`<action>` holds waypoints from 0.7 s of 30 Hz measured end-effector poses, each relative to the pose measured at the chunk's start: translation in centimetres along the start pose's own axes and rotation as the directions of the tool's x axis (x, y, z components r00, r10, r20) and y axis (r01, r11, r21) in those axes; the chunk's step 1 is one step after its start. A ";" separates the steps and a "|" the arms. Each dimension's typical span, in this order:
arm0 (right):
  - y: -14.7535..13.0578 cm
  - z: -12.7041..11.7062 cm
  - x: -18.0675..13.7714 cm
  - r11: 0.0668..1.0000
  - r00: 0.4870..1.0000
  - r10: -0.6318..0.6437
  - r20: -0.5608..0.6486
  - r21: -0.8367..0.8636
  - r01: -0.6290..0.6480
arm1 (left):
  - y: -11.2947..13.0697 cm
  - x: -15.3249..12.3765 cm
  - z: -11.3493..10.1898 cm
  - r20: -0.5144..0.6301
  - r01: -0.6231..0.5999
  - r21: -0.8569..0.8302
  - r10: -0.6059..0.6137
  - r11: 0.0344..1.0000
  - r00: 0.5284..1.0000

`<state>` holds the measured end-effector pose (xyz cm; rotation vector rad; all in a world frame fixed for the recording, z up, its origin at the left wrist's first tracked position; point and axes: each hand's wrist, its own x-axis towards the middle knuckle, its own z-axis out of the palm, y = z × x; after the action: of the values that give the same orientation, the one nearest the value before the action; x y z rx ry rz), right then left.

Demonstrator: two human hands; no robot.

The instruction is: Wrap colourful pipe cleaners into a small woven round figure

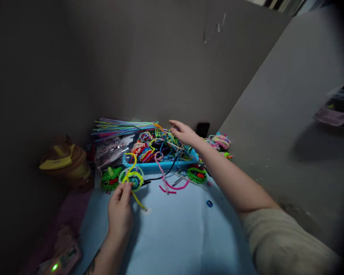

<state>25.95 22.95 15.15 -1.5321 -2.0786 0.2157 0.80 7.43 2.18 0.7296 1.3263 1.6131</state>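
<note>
**Pipe-cleaner craft, both hands engaged**

Left hand (119,208) pinches a yellow pipe cleaner (132,172) beside a coiled piece (132,178), possibly attached. Right hand (183,133), fingers spread, hovers over the blue tray (160,165) of tangled pipe cleaners ahead.

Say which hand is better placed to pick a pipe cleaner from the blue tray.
Right, probably: right hand is open above the blue plastic tray; left hand pinches the yellow-green coiled pipe-cleaner piece.

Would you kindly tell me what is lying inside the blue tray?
The blue tray holds a tangle of coloured pipe cleaners and coiled pieces; a pink one trails over its front rim. The right hand hovers above. Its floor is covered, unseen.
</note>
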 end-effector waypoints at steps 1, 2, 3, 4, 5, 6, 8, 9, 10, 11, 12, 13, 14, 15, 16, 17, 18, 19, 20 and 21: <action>-0.4 -1.0 -0.9 0.999 0.998 -0.054 -0.027 0.007 0.054 | -0.1 0.0 0.0 -0.001 0.003 -0.001 -0.003 1.000 1.000; -0.8 -1.9 -1.9 0.996 0.996 -0.093 -0.010 -0.009 0.093 | -0.1 0.0 0.0 0.000 0.006 0.000 -0.006 1.000 1.000; -1.1 -2.4 -3.0 0.990 0.989 -0.123 0.082 -0.053 0.128 | -0.1 0.0 0.0 0.001 0.011 0.000 -0.011 1.000 1.000; -1.2 -2.6 -4.1 0.982 0.967 -0.120 0.224 -0.116 0.148 | -0.1 0.0 0.0 0.000 0.014 -0.001 -0.014 1.000 1.000; -1.2 -2.4 -5.2 0.968 0.917 -0.078 0.391 -0.189 0.163 | -0.1 0.0 0.0 -0.002 0.014 -0.004 -0.014 1.000 1.000; -1.1 -2.0 -6.2 0.949 0.869 -0.016 0.495 -0.267 0.169 | -0.1 0.0 0.0 -0.004 0.012 -0.007 -0.012 1.000 1.000; -0.5 -0.5 -7.6 0.880 0.829 0.159 0.537 -0.457 0.127 | 0.0 0.0 0.1 -0.009 0.003 -0.011 -0.003 1.000 1.000; -0.1 0.4 -7.9 0.864 0.832 0.191 0.522 -0.491 0.110 | 0.0 0.0 0.1 -0.011 -0.001 -0.011 0.001 1.000 1.000; 0.3 1.3 -7.9 0.870 0.848 0.174 0.500 -0.481 0.105 | 0.0 0.0 0.1 -0.012 -0.002 -0.010 0.002 1.000 1.000; 0.6 2.0 -7.5 0.875 0.855 0.165 0.491 -0.473 0.103 | 0.0 -0.1 0.1 -0.010 0.000 -0.008 -0.001 1.000 1.000; 0.9 2.6 -7.0 0.879 0.864 0.157 0.479 -0.466 0.098 | 0.1 -0.1 0.1 -0.006 0.004 -0.006 -0.004 1.000 1.000; 1.2 3.0 -6.2 0.882 0.873 0.155 0.463 -0.463 0.089 | 0.2 -0.1 0.1 -0.001 0.005 -0.003 -0.005 1.000 1.000; 1.4 3.3 -5.2 0.881 0.885 0.163 0.435 -0.469 0.068 | 0.3 -0.1 0.1 0.008 0.006 0.001 -0.006 1.000 1.000; 1.5 3.4 -4.2 0.876 0.901 0.179 0.395 -0.481 0.036 | 0.4 -0.2 0.2 0.014 0.005 0.005 -0.005 1.000 1.000; 1.7 3.4 -3.2 0.867 0.918 0.204 0.340 -0.498 -0.009 | 0.4 -0.2 0.2 0.015 0.002 0.006 -0.002 1.000 1.000; 1.8 3.4 -2.2 0.856 0.931 0.231 0.282 -0.514 -0.057 | 0.5 -0.3 0.2 0.011 -0.001 0.004 0.001 1.000 1.000; 1.9 3.4 -1.4 0.844 0.940 0.254 0.227 -0.527 -0.101 | 0.5 -0.3 0.2 0.003 -0.004 -0.001 0.004 1.000 1.000; 2.0 3.5 -0.8 0.836 0.944 0.269 0.191 -0.533 -0.130 | 0.6 -0.3 0.3 -0.003 -0.007 -0.007 0.006 1.000 1.000; 2.1 3.5 -0.4 0.836 0.946 0.272 0.177 -0.530 -0.141 | 0.5 -0.3 0.3 -0.004 -0.009 -0.013 0.009 1.000 1.000; 2.2 3.6 -0.3 0.843 0.947 0.265 0.182 -0.521 -0.136 | 0.5 -0.3 0.3 -0.001 -0.013 -0.016 0.013 1.000 1.000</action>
<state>26.01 24.05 11.11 -2.1384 -2.2827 -0.0780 1.08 7.27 2.78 0.7297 1.3105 1.6329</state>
